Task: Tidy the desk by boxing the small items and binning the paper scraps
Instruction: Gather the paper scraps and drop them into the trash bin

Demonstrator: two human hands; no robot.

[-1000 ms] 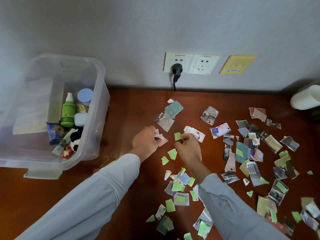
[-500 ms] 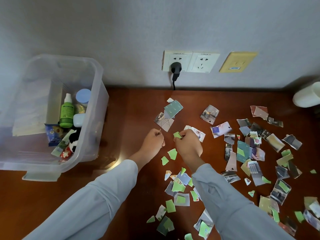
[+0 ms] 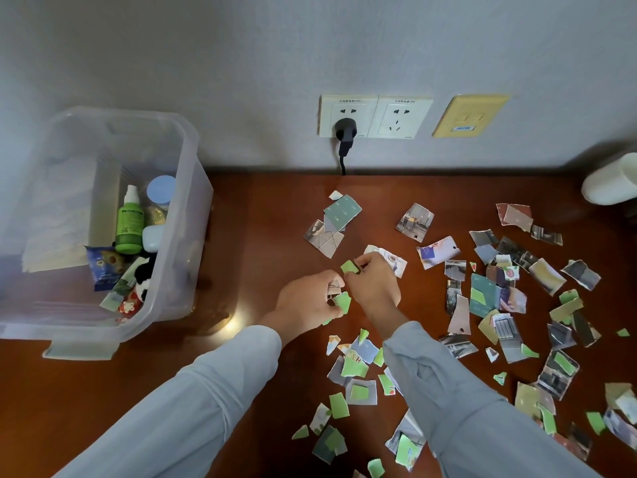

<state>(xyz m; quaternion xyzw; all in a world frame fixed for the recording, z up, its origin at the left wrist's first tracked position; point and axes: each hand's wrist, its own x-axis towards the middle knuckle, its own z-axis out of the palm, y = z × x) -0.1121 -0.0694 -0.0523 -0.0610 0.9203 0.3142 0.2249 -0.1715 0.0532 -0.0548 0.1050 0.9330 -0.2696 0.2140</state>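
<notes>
Torn paper scraps (image 3: 489, 298), green and photo-printed, lie scattered over the brown desk (image 3: 269, 215), mostly at the right and near me. My left hand (image 3: 306, 301) is curled round gathered scraps and pinches a green scrap (image 3: 343, 302) at its fingertips. Right beside it, my right hand (image 3: 374, 286) pinches another green scrap (image 3: 350, 266) just above the desk. At the left stands a clear plastic box (image 3: 179, 188) holding small items, among them a green spray bottle (image 3: 129, 224).
Wall sockets (image 3: 375, 115) with a black plug (image 3: 344, 132) and cord sit on the wall behind the desk. A white cylinder (image 3: 610, 184) lies at the far right edge. Bare desk shows between the box and the scraps.
My left hand has moved down and right to meet the right hand and now pinches a green scrap that lay on the desk. My right hand has lifted its green scrap slightly.
</notes>
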